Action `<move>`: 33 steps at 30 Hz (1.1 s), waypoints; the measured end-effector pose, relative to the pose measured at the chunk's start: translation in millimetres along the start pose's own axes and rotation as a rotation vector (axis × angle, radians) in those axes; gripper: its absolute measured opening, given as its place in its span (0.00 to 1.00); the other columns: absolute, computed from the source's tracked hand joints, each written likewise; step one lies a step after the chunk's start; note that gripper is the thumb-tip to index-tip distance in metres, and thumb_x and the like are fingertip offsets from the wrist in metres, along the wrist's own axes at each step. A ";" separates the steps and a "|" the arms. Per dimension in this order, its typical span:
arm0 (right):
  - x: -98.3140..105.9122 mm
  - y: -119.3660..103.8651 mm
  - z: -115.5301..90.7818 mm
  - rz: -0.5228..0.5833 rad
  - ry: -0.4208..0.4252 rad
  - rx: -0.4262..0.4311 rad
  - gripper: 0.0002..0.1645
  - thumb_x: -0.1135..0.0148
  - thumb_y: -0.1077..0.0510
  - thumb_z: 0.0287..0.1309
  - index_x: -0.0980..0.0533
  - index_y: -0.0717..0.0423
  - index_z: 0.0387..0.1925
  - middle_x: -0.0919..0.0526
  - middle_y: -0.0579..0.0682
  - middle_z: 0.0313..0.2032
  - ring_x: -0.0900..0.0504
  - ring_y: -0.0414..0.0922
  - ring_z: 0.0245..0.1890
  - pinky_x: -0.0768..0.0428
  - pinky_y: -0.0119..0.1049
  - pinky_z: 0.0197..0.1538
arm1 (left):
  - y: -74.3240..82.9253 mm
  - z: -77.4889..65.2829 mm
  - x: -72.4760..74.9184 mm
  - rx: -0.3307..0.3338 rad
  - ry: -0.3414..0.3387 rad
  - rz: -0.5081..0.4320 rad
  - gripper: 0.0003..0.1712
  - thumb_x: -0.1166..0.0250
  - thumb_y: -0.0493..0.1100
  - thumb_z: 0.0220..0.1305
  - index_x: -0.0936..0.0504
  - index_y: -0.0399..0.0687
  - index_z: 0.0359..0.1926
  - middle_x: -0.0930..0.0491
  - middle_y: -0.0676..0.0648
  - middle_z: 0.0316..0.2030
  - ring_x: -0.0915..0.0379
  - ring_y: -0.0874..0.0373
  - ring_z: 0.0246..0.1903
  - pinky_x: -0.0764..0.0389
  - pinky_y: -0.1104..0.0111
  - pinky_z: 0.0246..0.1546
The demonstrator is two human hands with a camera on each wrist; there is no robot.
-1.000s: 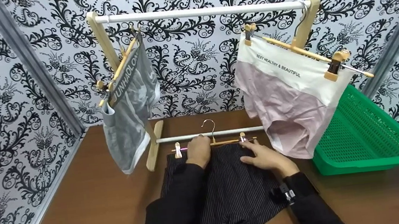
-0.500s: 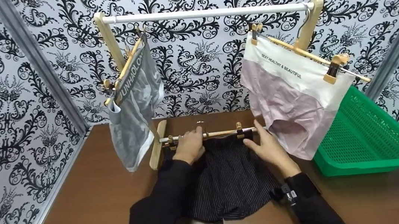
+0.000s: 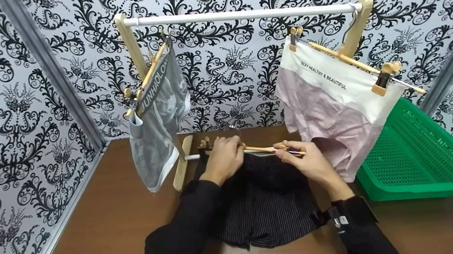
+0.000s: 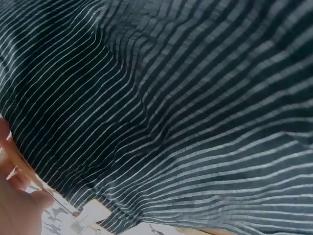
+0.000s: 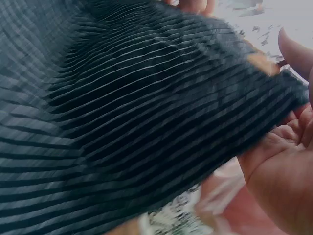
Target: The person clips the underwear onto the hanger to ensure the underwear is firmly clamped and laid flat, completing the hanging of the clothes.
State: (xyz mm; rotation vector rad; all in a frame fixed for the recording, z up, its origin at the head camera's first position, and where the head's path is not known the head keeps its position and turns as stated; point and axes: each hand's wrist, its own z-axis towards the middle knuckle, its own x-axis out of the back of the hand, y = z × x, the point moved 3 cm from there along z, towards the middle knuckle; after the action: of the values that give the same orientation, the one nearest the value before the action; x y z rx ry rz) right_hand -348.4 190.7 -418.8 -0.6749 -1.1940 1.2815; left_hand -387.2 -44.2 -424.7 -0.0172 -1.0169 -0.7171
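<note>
A pair of black pinstriped shorts (image 3: 270, 207) hangs clipped by its waistband to a wooden clip hanger (image 3: 259, 148). My left hand (image 3: 224, 156) grips the hanger's bar near the middle, close to the metal hook. At the right end, my right hand (image 3: 309, 160) holds the hanger about its clip, thumb in front. In the left wrist view, striped cloth (image 4: 146, 117) fills most of the picture, and a pale clip (image 4: 92, 215) grips its edge. In the right wrist view my fingers are partly hidden behind the shorts (image 5: 161, 112).
A wooden rack with a white top rail (image 3: 239, 15) stands at the back. Grey boxer briefs (image 3: 157, 122) hang at its left, and pink-and-white briefs (image 3: 329, 89) at its right. A green basket (image 3: 434, 188) sits right of the rack on the brown table (image 3: 94, 236).
The hanger has been raised off the table, lifting the waistband of the shorts. My right hand has moved from beside the right clip to hold the hanger there.
</note>
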 end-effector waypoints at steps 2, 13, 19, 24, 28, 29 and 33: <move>0.7 -10.4 -2.9 -0.018 -0.020 0.018 0.18 0.33 0.57 0.66 0.17 0.65 0.53 0.16 0.61 0.52 0.16 0.44 0.46 0.19 0.32 0.51 | 5.4 3.0 0.7 -0.008 -0.001 0.003 0.07 0.41 0.39 0.68 0.17 0.42 0.37 0.15 0.44 0.37 0.22 0.44 0.44 0.32 0.51 0.65; 0.7 -41.6 -10.9 0.020 0.143 -0.029 0.19 0.35 0.57 0.68 0.19 0.67 0.54 0.16 0.58 0.42 0.18 0.44 0.40 0.19 0.32 0.48 | 14.1 1.6 -5.1 0.379 0.242 -0.397 0.28 0.40 0.42 0.71 0.28 0.33 0.67 0.27 0.35 0.64 0.34 0.41 0.66 0.36 0.55 0.69; -2.2 -58.1 -17.6 0.067 0.250 0.007 0.19 0.35 0.59 0.68 0.19 0.67 0.55 0.16 0.61 0.52 0.15 0.44 0.45 0.18 0.34 0.52 | 29.1 -0.2 -8.1 0.683 0.242 -0.750 0.34 0.51 0.53 0.79 0.36 0.32 0.73 0.36 0.34 0.71 0.42 0.43 0.72 0.43 0.57 0.73; -5.3 -69.5 -22.8 0.025 0.284 0.078 0.17 0.34 0.60 0.66 0.18 0.65 0.53 0.15 0.59 0.50 0.15 0.42 0.45 0.18 0.32 0.51 | 39.8 3.6 -3.3 0.638 0.276 -0.884 0.30 0.53 0.48 0.81 0.33 0.30 0.71 0.36 0.34 0.71 0.43 0.44 0.73 0.45 0.60 0.73; -10.5 -77.1 -27.7 -0.008 0.254 0.107 0.18 0.33 0.58 0.66 0.17 0.64 0.53 0.14 0.57 0.50 0.15 0.40 0.44 0.18 0.29 0.48 | 40.6 6.3 3.2 0.591 0.320 -0.983 0.28 0.54 0.44 0.81 0.35 0.27 0.70 0.38 0.32 0.72 0.45 0.44 0.74 0.45 0.62 0.74; -12.4 -78.8 -29.0 0.001 0.240 0.116 0.18 0.33 0.59 0.66 0.17 0.64 0.53 0.14 0.56 0.50 0.15 0.40 0.44 0.18 0.29 0.48 | 40.7 7.0 4.8 0.583 0.325 -1.007 0.28 0.54 0.44 0.81 0.35 0.27 0.71 0.38 0.32 0.72 0.46 0.44 0.74 0.46 0.62 0.74; -20.8 -86.3 -35.8 0.023 0.203 0.150 0.16 0.32 0.59 0.65 0.17 0.64 0.52 0.13 0.56 0.45 0.17 0.39 0.37 0.20 0.25 0.38 | 42.7 11.3 10.7 0.559 0.347 -1.053 0.28 0.53 0.44 0.81 0.35 0.28 0.71 0.38 0.33 0.73 0.46 0.45 0.74 0.47 0.63 0.74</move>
State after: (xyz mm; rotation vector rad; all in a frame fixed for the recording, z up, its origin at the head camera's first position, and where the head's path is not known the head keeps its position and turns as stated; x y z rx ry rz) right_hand -282.0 159.5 -357.3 -0.6926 -0.9176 1.2756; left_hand -368.9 -13.2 -397.1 1.1614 -0.8138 -1.2900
